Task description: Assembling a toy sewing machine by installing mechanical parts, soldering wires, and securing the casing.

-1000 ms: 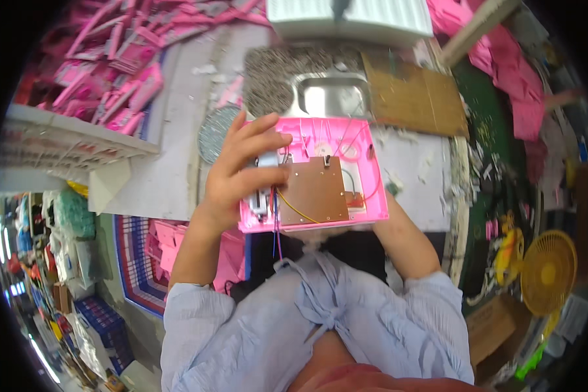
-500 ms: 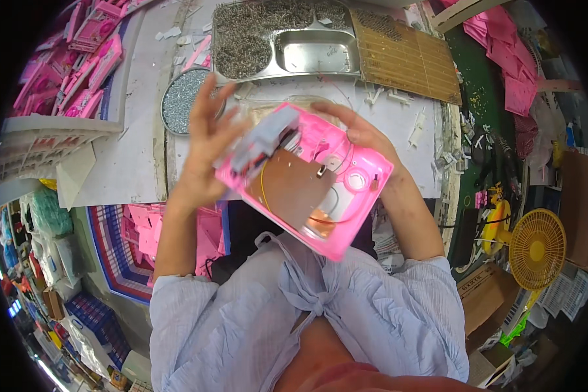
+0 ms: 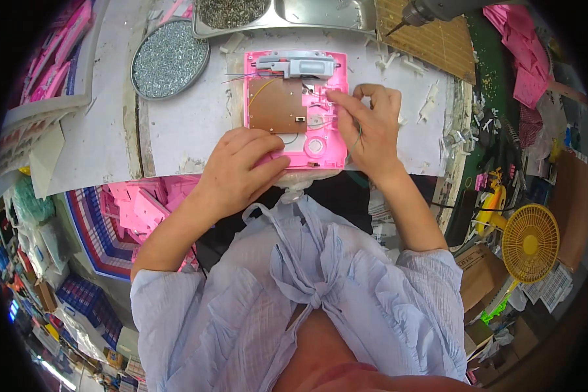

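Note:
A pink plastic housing point(image 3: 331, 147) lies open side up on the white table in front of me. Inside it are a brown circuit board point(image 3: 274, 108), a grey plastic part point(image 3: 307, 66) along the far edge, and thin wires, one of them yellow point(image 3: 260, 93). My left hand point(image 3: 245, 163) grips the near left edge of the housing, fingers curled over the rim. At the right edge, my right hand point(image 3: 374, 121) has thumb and forefinger bent together, with a thin dark wire point(image 3: 359, 134) running by them. The fingertips' exact hold is partly hidden.
Beyond the housing stand a round dish of small screws point(image 3: 170, 60) and a metal tray point(image 3: 326, 14) with screws. A power screwdriver point(image 3: 431, 12) hangs over a ridged brown board point(image 3: 431, 46). White plastic pieces point(image 3: 428, 102) lie to the right. Below left is a basket point(image 3: 101, 242) of pink parts.
The housing has come down from my raised hands onto the table and turned squarer to me. My left hand has moved to its near edge, my right to its right side. The screwdriver has come into view.

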`<state>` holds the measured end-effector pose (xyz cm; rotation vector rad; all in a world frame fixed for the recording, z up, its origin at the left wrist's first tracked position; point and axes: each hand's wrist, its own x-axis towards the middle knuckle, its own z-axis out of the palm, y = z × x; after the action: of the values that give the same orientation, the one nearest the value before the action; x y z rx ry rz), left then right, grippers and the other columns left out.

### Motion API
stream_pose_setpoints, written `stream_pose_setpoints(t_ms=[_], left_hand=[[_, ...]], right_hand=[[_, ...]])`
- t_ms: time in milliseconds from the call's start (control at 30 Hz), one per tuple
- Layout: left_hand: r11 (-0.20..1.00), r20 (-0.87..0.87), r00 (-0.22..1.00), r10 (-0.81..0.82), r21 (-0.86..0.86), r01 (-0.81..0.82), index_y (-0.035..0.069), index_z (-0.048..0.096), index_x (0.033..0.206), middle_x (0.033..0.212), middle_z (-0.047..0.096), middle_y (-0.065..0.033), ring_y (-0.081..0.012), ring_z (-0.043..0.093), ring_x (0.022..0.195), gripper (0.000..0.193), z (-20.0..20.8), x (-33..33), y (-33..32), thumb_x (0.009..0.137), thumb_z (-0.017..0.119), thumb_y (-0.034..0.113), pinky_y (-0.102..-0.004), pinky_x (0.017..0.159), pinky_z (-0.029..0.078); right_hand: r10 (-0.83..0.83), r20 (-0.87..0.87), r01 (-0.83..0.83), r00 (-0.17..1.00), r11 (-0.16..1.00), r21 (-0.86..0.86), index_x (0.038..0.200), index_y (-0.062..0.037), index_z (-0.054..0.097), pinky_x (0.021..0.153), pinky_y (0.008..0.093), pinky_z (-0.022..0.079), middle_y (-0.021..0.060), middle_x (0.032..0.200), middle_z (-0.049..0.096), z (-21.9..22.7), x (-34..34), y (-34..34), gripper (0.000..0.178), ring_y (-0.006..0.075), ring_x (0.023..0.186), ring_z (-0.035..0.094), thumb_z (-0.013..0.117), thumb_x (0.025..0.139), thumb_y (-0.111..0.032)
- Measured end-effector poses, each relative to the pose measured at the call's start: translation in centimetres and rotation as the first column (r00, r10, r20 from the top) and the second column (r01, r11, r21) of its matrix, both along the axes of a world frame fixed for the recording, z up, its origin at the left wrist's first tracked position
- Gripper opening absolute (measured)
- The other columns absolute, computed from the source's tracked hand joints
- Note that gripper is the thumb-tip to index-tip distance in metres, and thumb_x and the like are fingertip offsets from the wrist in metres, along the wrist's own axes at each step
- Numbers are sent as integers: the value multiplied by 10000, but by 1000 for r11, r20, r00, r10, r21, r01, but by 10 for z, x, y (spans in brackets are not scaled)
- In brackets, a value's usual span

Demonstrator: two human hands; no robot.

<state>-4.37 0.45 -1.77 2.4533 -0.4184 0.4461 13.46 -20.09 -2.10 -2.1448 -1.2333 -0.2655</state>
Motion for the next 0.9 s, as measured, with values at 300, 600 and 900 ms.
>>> stream_pose_setpoints(t_ms=[300, 600, 900], left_hand=[[999, -90, 995, 40, 0, -40, 89, 675, 939, 1100, 636, -61, -288, 605, 1075, 249, 17, -2, -6, 729, 806, 123, -448, 926, 469], [986, -180, 979, 98, -117, -120, 110, 661, 923, 1062, 623, -37, -257, 590, 1014, 245, 17, 2, -23, 724, 804, 104, -435, 937, 393], [977, -176, 978, 114, -161, -142, 132, 693, 978, 1070, 629, -23, -244, 588, 1016, 262, 17, 4, -25, 741, 805, 129, -429, 927, 382]], right_hand=[[153, -195, -166, 969, 985, -53, 1047, -172, 797, 784, 380, 485, 60, 983, 623, 12, 15, -4, 255, 267, 927, 546, 770, 795, -146], [428, -326, -469, 843, 882, -54, 964, -138, 769, 806, 376, 486, 15, 968, 643, 35, -17, -17, 347, 265, 951, 562, 887, 638, -122], [407, -367, -445, 836, 895, -21, 876, -146, 776, 846, 399, 458, -6, 891, 605, 34, -14, -17, 205, 260, 942, 542, 854, 687, -158]])
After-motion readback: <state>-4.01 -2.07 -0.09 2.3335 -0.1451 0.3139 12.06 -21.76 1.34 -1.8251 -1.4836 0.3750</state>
